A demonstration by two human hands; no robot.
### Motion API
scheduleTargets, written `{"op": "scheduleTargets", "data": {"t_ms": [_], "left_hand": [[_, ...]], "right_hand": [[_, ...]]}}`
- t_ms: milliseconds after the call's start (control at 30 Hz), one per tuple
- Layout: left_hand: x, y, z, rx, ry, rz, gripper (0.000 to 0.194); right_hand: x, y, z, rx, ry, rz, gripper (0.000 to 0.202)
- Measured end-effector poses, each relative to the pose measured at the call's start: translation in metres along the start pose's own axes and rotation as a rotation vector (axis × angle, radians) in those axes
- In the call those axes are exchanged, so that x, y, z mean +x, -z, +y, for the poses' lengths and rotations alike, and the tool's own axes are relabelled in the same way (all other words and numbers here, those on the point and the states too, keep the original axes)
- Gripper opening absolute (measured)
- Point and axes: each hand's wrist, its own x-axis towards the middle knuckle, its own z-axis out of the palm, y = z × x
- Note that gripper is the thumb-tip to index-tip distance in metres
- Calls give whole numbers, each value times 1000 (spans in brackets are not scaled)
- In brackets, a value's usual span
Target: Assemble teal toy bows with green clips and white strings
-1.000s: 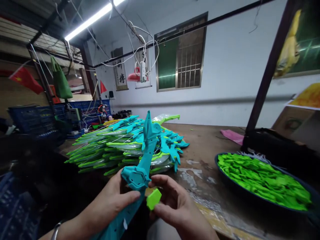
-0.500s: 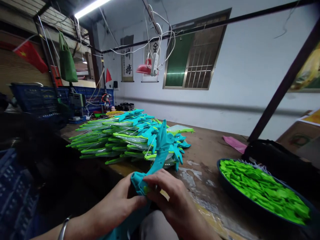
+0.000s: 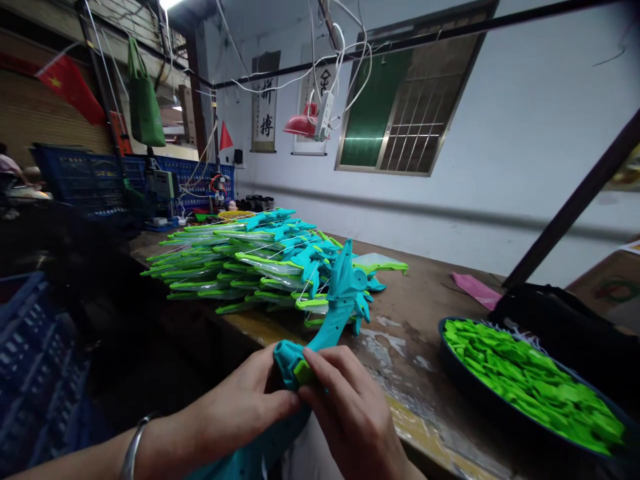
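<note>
Table edge [image 3: 420, 435] runs just past both hands, slanting off to the R; hands are on the near side, over the lap. Worn brown tabletop [image 3: 425, 300] shows ahead-R of them, betw. pile & basin. Pile of green/teal pcs [image 3: 240, 267] blocks straight ahead & ahead-L. Dark basin [image 3: 463, 379] of loose green bits [image 3: 530, 380] sits R of the R hand, well apart; pink cloth [image 3: 475, 290] & black bag [image 3: 545, 310] lie beyond it. Blue crate [image 3: 35, 347] far L of the L hand. Red lamp [image 3: 303, 125] + pwr strip [image 3: 324, 115] hang high, ahead of hands. L hand [image 3: 250, 397], metal bangle [image 3: 134, 447] at wrist, wraps the long teal part [image 3: 337, 320], tilted, top end pointing up & away twd pile; can't tell if they touch. R hand [image 3: 353, 407] is close beside, fingertips pinching a small green pc [image 3: 303, 372] against the teal part's side; can't tell if seated.
</note>
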Motion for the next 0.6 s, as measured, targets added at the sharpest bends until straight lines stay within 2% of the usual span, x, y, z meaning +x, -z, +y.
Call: {"op": "scheduleTargets", "data": {"t_ms": [100, 233, 400, 500, 600], "left_hand": [[-1, -3, 4, 22, -6, 5, 30], [-3, -6, 5, 22, -23, 3, 30], [1, -6, -1, 122, -14, 69, 42], [2, -5, -1, 136, -21, 60, 39], [-2, -1, 1, 169, -11, 45, 38]], "right_hand": [[-3, 2, -1, 24, 22, 37, 18], [-12, -7, 1, 15, 38, 125, 18], [-26, -19, 1, 90, -40, 229, 20], [-33, -14, -1, 183, -178, 253, 25], [-35, -5, -4, 327, -484, 307, 58]]}}
